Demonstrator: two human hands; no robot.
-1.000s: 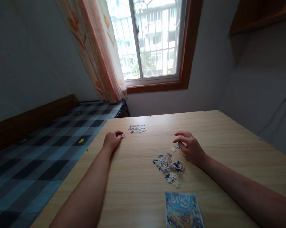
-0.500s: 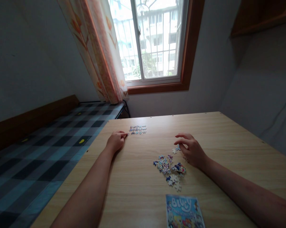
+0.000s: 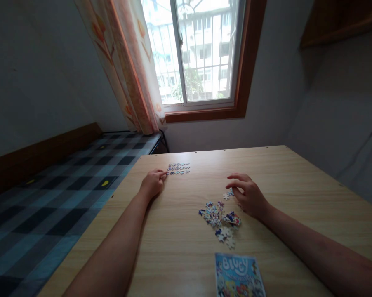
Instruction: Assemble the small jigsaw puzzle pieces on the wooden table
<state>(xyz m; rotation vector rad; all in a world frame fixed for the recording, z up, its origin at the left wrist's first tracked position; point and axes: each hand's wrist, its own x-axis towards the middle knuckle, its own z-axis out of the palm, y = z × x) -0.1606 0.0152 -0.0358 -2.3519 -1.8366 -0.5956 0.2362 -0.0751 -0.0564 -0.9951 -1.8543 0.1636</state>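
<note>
Head view, which I watched from afar, looked down over a pale wooden tabletop (image 3: 176,239). Nearest the camera lay a blue packet (image 3: 239,276) lettered "Bluey". Just beyond it was a loose heap of jigsaw pieces (image 3: 213,213), some on its near side showing pale faces. At the heap's right, my right hand (image 3: 231,183) hung with fingers loosely curled and thumb apart, gripping nothing I could make out; a few light pieces (image 3: 226,196) sat just by its fingertips. Farther away, on the left, my left hand (image 3: 165,173) had its fingers drawn together, the tips at the left end of the nearest of three short rows of pieces (image 3: 179,168). I could not tell whether a piece was pinched or merely pressed there. That spot, I judged, called for a light fingertip, the piece kept flat and eased along the row's line without bumping its neighbours, the knuckles clear of the other rows. Behind were a checked bed (image 3: 43,214) at left, a flowered curtain (image 3: 127,78) and a bright window (image 3: 204,62).
</note>
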